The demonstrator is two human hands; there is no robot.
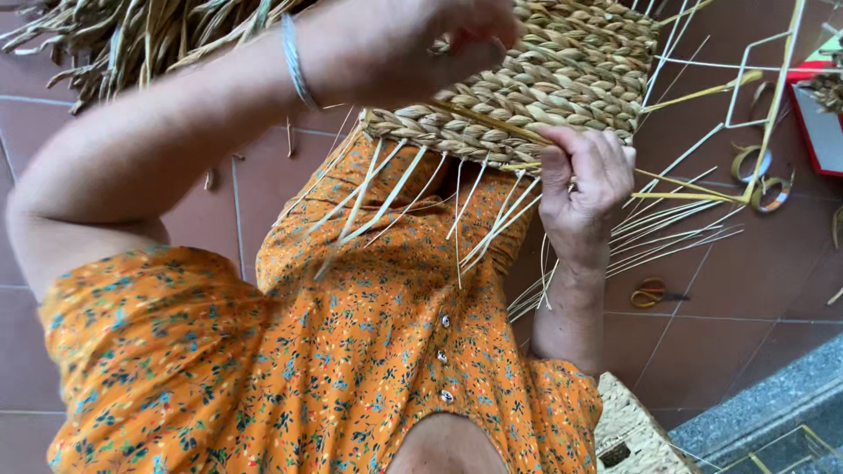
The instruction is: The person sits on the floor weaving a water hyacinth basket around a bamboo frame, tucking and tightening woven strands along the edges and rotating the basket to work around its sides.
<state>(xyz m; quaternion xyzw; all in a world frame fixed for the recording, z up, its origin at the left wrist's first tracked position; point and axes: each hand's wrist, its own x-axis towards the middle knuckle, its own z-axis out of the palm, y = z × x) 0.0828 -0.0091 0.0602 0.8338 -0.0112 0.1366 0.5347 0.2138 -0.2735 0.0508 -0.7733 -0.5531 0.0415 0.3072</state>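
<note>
The woven basket panel (pixel 562 79) is held up over the lap, prob. to reach its lower edge. A straw strand (pixel 492 123) is gripped by the right hand (pixel 584 189), clenched at the edge. The left hand (pixel 421 44) is pinched on the weave w/ bent fingers. Scissors (pixel 654 294) are left on the floor tiles (pixel 755 281).

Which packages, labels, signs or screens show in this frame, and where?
Red flat box or tray, far right edge on the tiled floor: rectangular, red rim, pale inside, cut off by the frame.
No labels, signs or screens visible elsewhere; both hands are on the woven basket panel.
</note>
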